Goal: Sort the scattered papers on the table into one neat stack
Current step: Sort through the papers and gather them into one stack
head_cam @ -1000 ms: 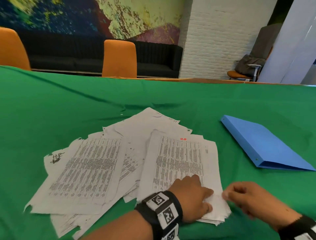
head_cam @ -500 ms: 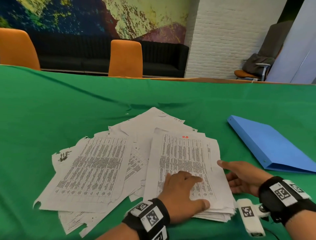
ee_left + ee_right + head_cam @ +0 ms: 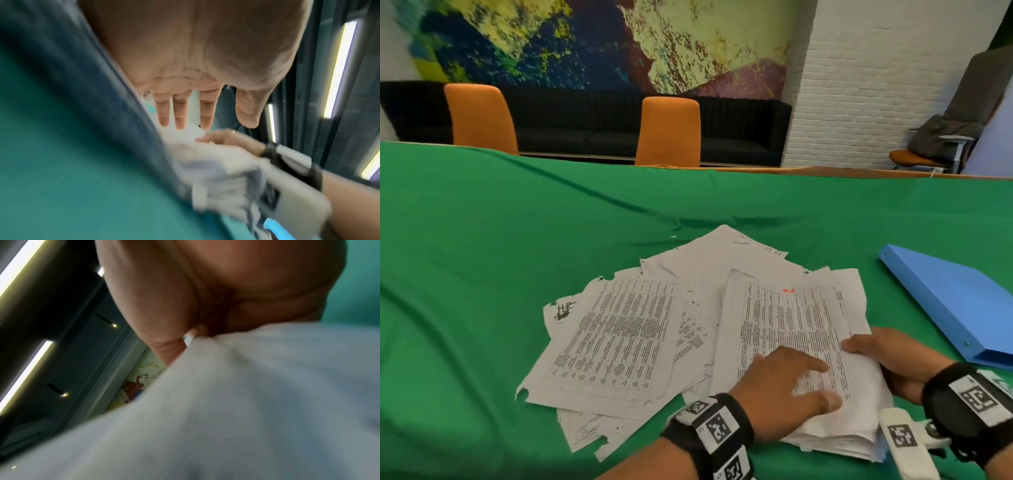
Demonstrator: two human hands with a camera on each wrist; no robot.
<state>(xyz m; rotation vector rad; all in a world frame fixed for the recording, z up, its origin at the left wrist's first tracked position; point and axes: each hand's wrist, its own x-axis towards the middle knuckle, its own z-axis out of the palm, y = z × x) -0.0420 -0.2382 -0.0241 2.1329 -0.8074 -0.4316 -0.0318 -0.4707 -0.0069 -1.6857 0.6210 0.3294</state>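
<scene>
Now left hand [image 3: 777, 390] flat, fingers straight, pressing thick white printed paper stack [image 3: 791, 329] on green tablecloth [image 3: 517, 257]; right hand [image 3: 890, 359] grips stack's right edge, thumb on top.

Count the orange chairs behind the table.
2 tall backs: one chair at far left, one near the middle, both past the table. An orange seat at far right may be a third chair, mostly covered.

White papers [image 3: 774, 308] with black print, green tablecloth [image 3: 517, 257], blue folder [image 3: 955, 305], orange chairs [image 3: 669, 132]
</scene>
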